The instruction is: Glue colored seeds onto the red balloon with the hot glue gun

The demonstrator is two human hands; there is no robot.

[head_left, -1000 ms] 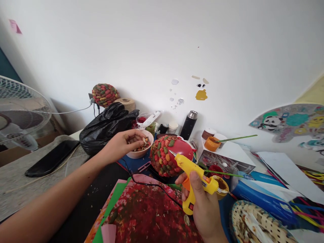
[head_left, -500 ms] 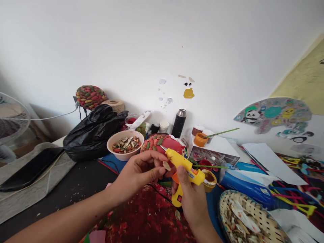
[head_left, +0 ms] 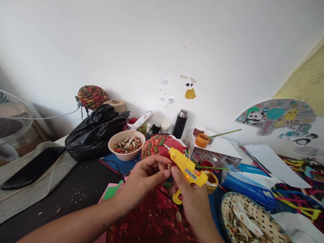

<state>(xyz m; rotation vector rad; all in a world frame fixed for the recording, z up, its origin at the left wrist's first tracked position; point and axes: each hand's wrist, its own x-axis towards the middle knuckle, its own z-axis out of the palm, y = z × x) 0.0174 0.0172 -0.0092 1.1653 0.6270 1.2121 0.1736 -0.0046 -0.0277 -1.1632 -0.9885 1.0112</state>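
My right hand [head_left: 193, 199] grips a yellow glue gun [head_left: 186, 167] whose nozzle points up and left toward a red ball [head_left: 162, 148] partly covered in coloured seeds. My left hand [head_left: 146, 177] pinches a small seed [head_left: 169, 166] between thumb and fingers, right beside the gun's body. A pink bowl [head_left: 126, 145] of mixed seeds stands just behind and to the left of the ball. The gun's black cord runs off to the left across the table.
A black plastic bag [head_left: 95, 130], a second seed-covered ball [head_left: 92, 96], a twine roll [head_left: 116, 105], a black flask [head_left: 180, 123], paint pots [head_left: 201, 140] and brushes line the back. A woven tray [head_left: 250, 221] sits front right, a fan [head_left: 12, 118] at left.
My left hand left the seed bowl and came back to the glue gun with a seed pinched in it. The view shifted a little; the right hand kept the gun.
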